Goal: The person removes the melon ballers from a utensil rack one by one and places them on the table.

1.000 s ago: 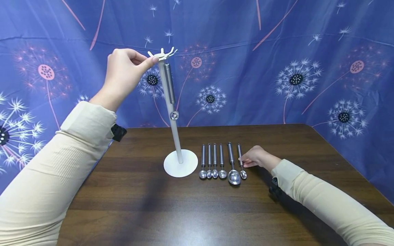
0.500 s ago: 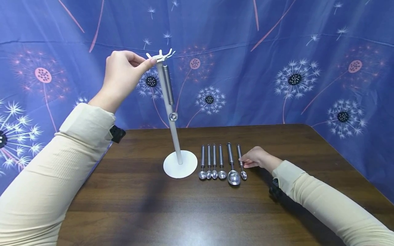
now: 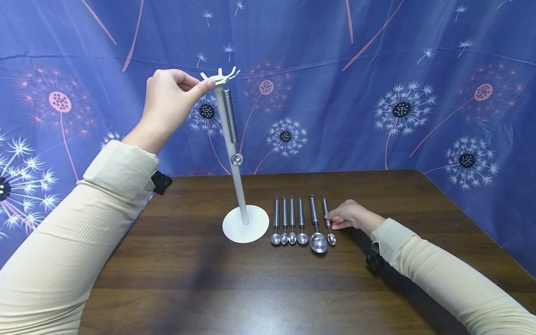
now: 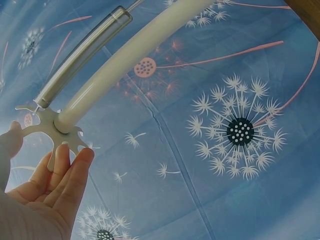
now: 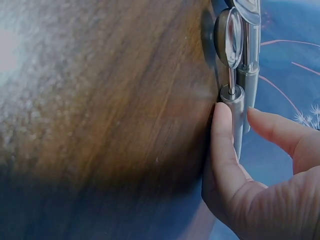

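My left hand point(image 3: 169, 102) pinches the hooked top of a white stand point(image 3: 246, 225) between thumb and fingers; the left wrist view shows its curved hooks point(image 4: 47, 122). From one hook hangs a metal spoon point(image 3: 229, 116), bowl down, along the pole. On the table my right hand point(image 3: 346, 214) pinches the handle of the rightmost small metal spoon point(image 3: 331, 238), which lies flat. In the right wrist view, thumb and finger are on either side of that handle point(image 5: 233, 102). Left of it lies a larger metal spoon point(image 3: 318, 242).
Several small metal spoons point(image 3: 289, 214) lie side by side between the stand's base and the larger spoon, handles pointing away. They rest on a dark brown wooden table point(image 3: 259, 288). A blue dandelion-patterned cloth point(image 3: 335, 93) hangs behind the table's far edge.
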`<state>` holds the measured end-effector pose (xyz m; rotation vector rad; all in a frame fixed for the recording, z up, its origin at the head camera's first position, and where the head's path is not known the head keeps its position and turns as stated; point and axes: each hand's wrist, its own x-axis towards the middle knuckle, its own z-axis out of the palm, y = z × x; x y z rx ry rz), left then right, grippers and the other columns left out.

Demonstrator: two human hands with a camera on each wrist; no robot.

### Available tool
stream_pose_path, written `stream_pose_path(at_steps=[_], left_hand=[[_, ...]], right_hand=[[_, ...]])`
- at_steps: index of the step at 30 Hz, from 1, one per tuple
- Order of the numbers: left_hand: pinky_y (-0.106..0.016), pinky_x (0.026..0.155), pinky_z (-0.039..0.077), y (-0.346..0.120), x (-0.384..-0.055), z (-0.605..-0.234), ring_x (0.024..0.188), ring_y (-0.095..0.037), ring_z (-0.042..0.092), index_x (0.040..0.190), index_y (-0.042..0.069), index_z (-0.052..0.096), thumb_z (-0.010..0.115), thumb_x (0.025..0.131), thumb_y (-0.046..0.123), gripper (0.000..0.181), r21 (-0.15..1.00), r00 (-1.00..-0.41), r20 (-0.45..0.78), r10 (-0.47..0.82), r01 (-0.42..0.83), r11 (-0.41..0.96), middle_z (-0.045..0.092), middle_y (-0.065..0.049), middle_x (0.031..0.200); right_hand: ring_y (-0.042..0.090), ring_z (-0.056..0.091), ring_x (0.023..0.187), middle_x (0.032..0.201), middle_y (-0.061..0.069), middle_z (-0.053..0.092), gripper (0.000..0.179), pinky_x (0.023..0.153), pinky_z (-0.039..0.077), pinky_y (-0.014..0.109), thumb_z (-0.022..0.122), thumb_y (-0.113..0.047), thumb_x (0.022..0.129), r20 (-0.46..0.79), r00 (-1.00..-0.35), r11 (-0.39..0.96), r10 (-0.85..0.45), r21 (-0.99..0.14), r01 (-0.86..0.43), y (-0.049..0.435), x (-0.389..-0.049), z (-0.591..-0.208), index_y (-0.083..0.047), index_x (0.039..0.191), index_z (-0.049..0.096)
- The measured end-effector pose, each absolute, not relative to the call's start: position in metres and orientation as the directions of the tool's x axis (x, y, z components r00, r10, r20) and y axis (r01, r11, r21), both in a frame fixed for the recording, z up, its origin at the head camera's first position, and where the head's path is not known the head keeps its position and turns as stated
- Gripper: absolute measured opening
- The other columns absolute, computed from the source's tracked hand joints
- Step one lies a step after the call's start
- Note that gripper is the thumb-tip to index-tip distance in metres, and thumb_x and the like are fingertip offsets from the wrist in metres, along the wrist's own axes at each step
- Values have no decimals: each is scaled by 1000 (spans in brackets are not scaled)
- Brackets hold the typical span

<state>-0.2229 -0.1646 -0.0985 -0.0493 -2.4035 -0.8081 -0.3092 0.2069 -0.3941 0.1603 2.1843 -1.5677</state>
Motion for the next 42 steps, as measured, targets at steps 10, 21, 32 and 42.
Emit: stream_pose_path(at_steps=[10, 21, 32, 42], left_hand=[[-21, 70, 41, -162, -221, -96, 83, -5, 54, 107, 11, 74, 65, 84, 59, 54, 541, -824, 548, -146, 216, 813, 70, 6, 86], [-20, 70, 42, -160, -220, -95, 85, -6, 55, 108, 10, 74, 64, 85, 58, 54, 537, -821, 552, -146, 216, 816, 71, 4, 89], [-21, 71, 42, -159, -219, -95, 87, -7, 55, 108, 11, 74, 64, 85, 58, 54, 538, -826, 545, -142, 215, 815, 71, 2, 93], [-22, 71, 44, -161, -215, -95, 87, -9, 57, 112, 9, 72, 60, 88, 57, 55, 523, -842, 525, -124, 204, 828, 72, -3, 101]], right_hand=[[9, 62, 56, 63, 0, 59, 12, 69, 61, 27, 63, 2, 88, -399, -901, 321, -168, -887, 333, 214, -311, -384, 5, 94, 53], [10, 64, 61, 64, 2, 61, 28, 73, 61, 28, 59, 3, 89, -371, -911, 284, -181, -906, 313, 214, -314, -370, 17, 112, 55], [11, 66, 64, 71, 3, 63, 37, 75, 61, 27, 56, 2, 91, -326, -922, 241, -210, -931, 274, 207, -315, -348, 19, 122, 49], [9, 66, 72, 80, -1, 63, 41, 82, 59, 28, 56, -2, 94, -256, -933, 237, -252, -951, 197, 195, -317, -318, 17, 129, 47]])
